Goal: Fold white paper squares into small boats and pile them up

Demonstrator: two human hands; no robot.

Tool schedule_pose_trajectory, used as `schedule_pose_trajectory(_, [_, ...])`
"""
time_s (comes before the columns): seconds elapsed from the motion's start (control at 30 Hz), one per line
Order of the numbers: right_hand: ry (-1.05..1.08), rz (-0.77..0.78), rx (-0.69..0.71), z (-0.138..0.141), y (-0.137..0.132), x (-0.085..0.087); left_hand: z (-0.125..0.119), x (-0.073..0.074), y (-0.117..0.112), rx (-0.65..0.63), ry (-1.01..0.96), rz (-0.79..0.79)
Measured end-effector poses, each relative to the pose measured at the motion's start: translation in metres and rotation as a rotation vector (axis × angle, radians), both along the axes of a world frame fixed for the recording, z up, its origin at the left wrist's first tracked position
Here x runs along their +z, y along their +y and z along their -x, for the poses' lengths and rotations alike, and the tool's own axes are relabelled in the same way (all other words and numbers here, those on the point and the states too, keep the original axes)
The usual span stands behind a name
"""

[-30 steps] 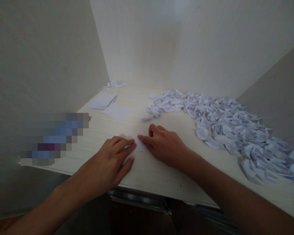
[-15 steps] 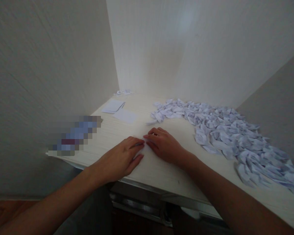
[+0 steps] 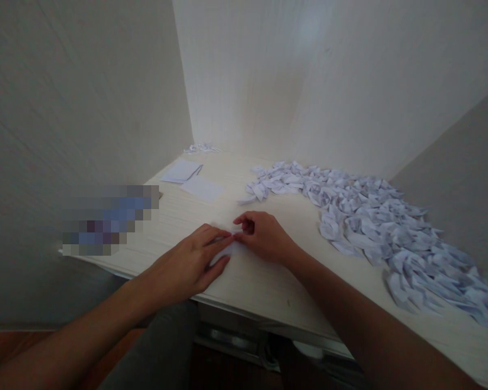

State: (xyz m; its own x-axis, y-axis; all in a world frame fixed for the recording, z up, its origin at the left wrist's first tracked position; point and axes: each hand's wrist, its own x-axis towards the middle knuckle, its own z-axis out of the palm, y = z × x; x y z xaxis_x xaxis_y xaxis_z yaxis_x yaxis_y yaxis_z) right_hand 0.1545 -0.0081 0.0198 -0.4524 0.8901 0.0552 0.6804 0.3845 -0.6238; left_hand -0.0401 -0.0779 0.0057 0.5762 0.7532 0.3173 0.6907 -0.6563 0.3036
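A small piece of white paper [image 3: 237,245] lies on the tabletop between my two hands, mostly covered by fingers, so its folds do not show. My left hand [image 3: 197,260] presses on its left side with the fingers stretched together and the thumb lower down. From the right, my right hand [image 3: 266,235] has the thumb tip against the paper beside the left fingertips. Its index finger is raised and curled, the other fingers bent in. Behind my hands lies a single flat white sheet [image 3: 203,189], partly beside a short stack of paper [image 3: 183,170].
A large heap of folded white paper pieces [image 3: 361,211] spreads along the right and back of the white table [image 3: 162,227]. Some small paper scraps [image 3: 201,147] sit in the far corner. A blurred-out object [image 3: 111,219] lies at the left edge. Walls enclose the left and back.
My right index finger has lifted and curled away from the paper, leaving the thumb on it. My left hand stays in nearly the same place. The view has shifted slightly.
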Motion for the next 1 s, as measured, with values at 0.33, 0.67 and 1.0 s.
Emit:
schedule_pose_trajectory(0.33, [-0.095, -0.158, -0.04, 0.003, -0.014, -0.004, 0.002, -0.003, 0.002, 0.01, -0.022, -0.079])
schedule_pose_trajectory(0.67, [-0.122, -0.025, -0.104, 0.009, -0.016, 0.002, -0.001, -0.004, 0.004, 0.033, -0.054, -0.082])
schedule_pose_trajectory(1.0, [-0.012, 0.002, -0.134, 0.014, -0.018, 0.003, -0.001, -0.005, 0.002, 0.048, -0.009, -0.09])
